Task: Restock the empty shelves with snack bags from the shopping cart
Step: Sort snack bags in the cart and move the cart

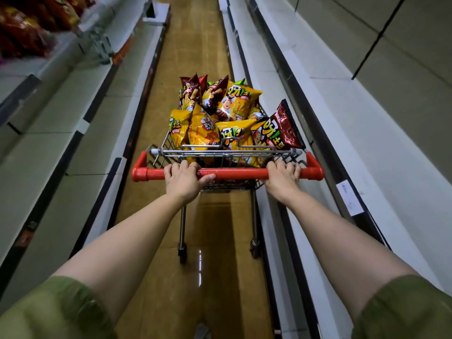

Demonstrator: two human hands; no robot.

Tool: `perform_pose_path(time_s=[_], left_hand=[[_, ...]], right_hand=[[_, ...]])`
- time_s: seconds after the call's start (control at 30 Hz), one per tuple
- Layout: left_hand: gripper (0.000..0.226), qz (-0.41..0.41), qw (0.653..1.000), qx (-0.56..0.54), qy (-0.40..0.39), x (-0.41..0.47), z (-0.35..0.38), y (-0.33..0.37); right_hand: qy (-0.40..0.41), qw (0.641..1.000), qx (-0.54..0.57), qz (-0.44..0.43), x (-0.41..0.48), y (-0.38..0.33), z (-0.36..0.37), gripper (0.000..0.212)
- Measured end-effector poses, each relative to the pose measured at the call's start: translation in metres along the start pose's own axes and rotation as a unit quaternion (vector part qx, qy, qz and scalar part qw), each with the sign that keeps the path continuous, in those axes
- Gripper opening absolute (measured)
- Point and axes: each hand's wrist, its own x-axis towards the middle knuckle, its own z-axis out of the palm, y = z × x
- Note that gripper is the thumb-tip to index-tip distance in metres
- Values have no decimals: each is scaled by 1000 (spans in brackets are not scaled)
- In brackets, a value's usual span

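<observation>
- Our left hand point(184, 178) and right hand point(282, 177) each curl round the red handle point(234, 173) of the shopping cart point(221, 152).
- Yellow and dark maroon snack bags point(230, 118) heap above the wire basket, glossy, with bold lettering.
- Bare shelves point(342, 113) flank the aisle.

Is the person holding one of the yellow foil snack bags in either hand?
No: the left hand and the right hand both grip the red plastic handle of the wire shopping cart.
</observation>
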Motion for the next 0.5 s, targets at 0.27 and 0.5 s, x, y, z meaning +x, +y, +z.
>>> perform_pose_path(time_s=[0.27,0.5], left_hand=[[65,1,1000,12,11,82,-6,0],[62,-6,1000,2,3,147,-15,1]], right_hand=[[12,1000,-5,-7,78,-4,-10,31],[12,1000,2,-22,148,-6,-16,28]])
